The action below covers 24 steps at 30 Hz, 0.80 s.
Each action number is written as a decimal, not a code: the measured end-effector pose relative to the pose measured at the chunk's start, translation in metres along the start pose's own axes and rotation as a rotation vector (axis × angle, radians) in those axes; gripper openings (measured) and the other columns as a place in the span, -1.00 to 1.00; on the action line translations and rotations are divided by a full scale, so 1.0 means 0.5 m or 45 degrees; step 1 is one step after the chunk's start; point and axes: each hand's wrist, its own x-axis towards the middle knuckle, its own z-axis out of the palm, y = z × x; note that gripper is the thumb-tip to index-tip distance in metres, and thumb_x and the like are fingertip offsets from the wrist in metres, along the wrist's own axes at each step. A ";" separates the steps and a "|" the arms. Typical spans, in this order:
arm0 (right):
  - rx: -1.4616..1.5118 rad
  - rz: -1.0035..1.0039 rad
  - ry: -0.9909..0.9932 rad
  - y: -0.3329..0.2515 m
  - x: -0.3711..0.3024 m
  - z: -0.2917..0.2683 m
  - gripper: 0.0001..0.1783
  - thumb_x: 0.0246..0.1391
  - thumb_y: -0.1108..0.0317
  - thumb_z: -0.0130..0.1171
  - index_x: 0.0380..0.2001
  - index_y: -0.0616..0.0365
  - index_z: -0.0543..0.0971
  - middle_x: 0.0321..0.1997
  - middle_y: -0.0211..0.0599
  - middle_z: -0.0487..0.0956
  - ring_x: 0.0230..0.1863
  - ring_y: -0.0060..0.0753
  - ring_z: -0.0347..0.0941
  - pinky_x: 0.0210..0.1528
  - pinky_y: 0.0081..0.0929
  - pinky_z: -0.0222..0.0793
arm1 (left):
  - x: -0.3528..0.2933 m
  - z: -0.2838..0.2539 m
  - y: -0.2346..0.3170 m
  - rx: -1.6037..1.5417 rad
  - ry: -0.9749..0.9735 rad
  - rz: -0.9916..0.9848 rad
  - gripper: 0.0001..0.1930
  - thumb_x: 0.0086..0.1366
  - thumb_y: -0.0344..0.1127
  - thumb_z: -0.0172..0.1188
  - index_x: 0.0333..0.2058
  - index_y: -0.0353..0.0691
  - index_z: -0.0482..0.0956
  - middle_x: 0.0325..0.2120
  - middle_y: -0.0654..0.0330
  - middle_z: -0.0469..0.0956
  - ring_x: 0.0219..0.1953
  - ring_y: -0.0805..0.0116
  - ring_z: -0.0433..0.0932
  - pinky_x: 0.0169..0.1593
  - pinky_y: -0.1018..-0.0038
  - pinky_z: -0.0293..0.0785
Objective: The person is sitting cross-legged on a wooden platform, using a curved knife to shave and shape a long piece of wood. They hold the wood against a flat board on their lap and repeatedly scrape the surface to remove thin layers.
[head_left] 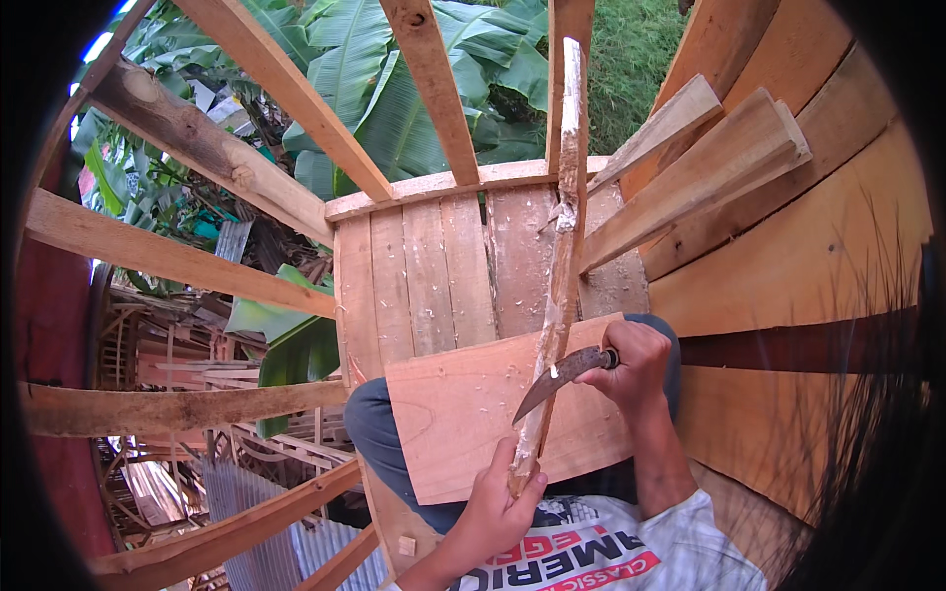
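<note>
A long, narrow wooden stick [564,266], partly pale and whitish along its side, slants up and away from my lap. My left hand [506,502] is closed around its near end. In my right hand [633,360] is a knife [560,378] with a curved, dark blade, held by the handle. The blade lies across the stick, a little beyond my left hand. Beneath them, a flat wooden board [443,424] rests across my lap, with small shavings on it.
Slatted wooden flooring [414,286] strewn with shavings extends ahead to a low edge rail [434,191]. Open railing bars [177,254] stand on the left. Several planks [690,192] lean at right beside a plank wall [798,266]. Banana leaves [384,98] grow beyond the rail.
</note>
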 end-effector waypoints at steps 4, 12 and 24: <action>-0.015 0.091 0.064 0.007 -0.007 0.039 -0.21 -0.17 -0.44 0.12 -0.79 0.14 0.26 -0.80 -0.31 0.22 -0.75 -0.26 0.21 -0.66 -0.38 0.11 | -0.008 -0.006 -0.046 -0.219 -0.077 -0.025 -0.72 0.30 -0.42 0.02 -0.04 -0.30 0.23 -0.44 0.29 0.38 -0.49 0.58 0.34 -0.41 0.61 0.30; 0.418 0.590 0.055 0.075 0.061 -0.073 -0.26 0.11 -0.27 0.02 -0.78 0.21 0.27 -0.81 -0.43 0.11 -0.68 -0.60 0.02 -0.64 -0.44 -0.02 | -0.045 -0.010 -0.093 -0.540 -0.208 -0.337 -0.56 0.31 -0.42 0.04 0.11 -0.29 0.13 -0.44 0.24 0.38 -0.50 0.61 0.33 -0.43 0.63 0.28; 0.070 0.059 -0.380 -0.070 -0.029 -0.030 -0.27 -0.29 -0.41 0.23 -0.83 0.09 0.33 -0.84 -0.30 0.31 -0.78 -0.20 0.34 -0.71 -0.37 0.21 | 0.007 -0.044 -0.008 0.251 0.130 0.224 -0.54 0.26 -0.43 0.05 0.09 -0.33 0.11 -0.41 -0.07 0.45 -0.39 0.08 0.50 -0.26 0.31 0.39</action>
